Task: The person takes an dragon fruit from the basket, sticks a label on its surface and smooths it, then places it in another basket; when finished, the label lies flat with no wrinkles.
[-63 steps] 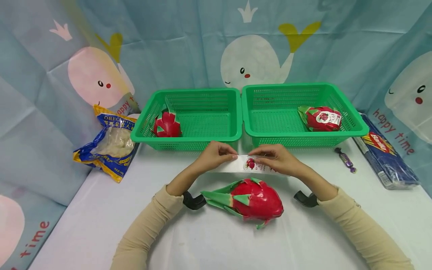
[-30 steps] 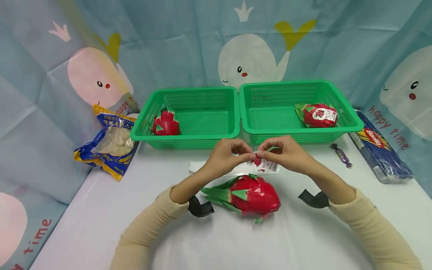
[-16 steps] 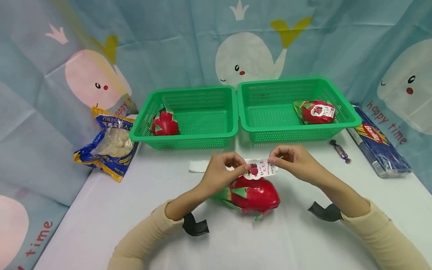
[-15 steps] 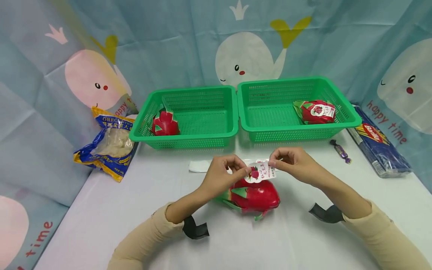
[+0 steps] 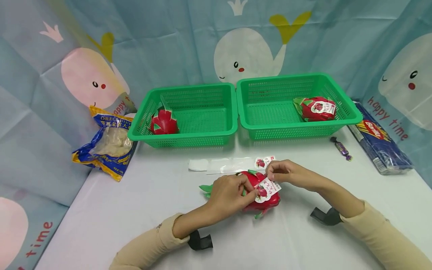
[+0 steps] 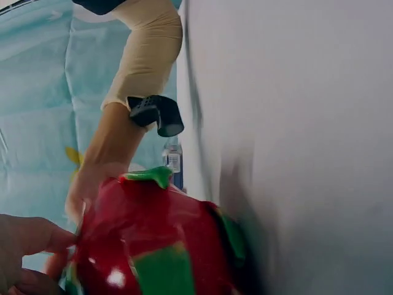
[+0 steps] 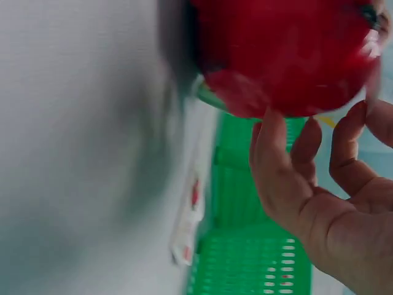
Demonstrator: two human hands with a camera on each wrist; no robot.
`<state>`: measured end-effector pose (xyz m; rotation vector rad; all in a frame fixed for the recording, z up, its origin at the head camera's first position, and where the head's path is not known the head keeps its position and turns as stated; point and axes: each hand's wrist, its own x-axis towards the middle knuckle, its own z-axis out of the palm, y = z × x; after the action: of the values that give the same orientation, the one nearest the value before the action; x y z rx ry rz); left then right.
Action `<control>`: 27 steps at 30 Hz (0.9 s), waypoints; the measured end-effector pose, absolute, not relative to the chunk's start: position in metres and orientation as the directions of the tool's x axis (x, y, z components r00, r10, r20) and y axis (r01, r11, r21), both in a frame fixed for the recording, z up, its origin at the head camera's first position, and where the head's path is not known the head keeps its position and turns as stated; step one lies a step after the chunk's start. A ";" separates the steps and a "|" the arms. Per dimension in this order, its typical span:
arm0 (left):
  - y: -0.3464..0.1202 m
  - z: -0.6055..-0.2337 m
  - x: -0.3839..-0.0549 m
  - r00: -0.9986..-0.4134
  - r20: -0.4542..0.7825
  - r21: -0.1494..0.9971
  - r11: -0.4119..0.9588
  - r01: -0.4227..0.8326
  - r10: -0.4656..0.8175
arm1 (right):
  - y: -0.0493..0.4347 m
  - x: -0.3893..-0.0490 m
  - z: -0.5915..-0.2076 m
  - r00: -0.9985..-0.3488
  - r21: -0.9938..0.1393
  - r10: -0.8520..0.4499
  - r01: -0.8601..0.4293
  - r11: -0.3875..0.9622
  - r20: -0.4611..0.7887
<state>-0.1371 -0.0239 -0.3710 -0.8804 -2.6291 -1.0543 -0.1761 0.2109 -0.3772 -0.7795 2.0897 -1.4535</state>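
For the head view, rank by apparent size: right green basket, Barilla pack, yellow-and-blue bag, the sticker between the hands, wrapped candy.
Largest to smallest:
1. Right green basket
2. Yellow-and-blue bag and Barilla pack: too alike to rank
3. Sticker, partly covered
4. Wrapped candy

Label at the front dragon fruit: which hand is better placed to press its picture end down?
Probably the left hand: its thumb is at the picture end of the label; the right hand pinches its upper edge.

by the left hand (image 5: 229,195) and right hand (image 5: 291,174), the sticker (image 5: 268,188) is white with pink pictures and the fruit (image 5: 266,206) red and green.
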 end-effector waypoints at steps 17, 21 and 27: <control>-0.040 -0.392 -0.133 -0.473 0.607 0.085 0.540 0.837 0.638 | 0.193 -0.111 -0.385 -0.823 -0.625 -0.524 -0.531 0.572 0.220; -0.044 -0.394 -0.135 -0.494 0.557 0.050 0.567 0.822 0.667 | 0.190 -0.111 -0.396 -0.783 -0.558 -0.505 -0.617 0.555 0.363; -0.042 -0.396 -0.142 -0.492 0.545 0.012 0.581 0.814 0.679 | 0.194 -0.122 -0.398 -0.705 -0.469 -0.495 -0.708 0.528 0.508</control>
<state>-0.1421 -0.0420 -0.3961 -1.1904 -2.3229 -0.3675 -0.1215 0.1940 -0.3983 -1.2260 3.0119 -1.1809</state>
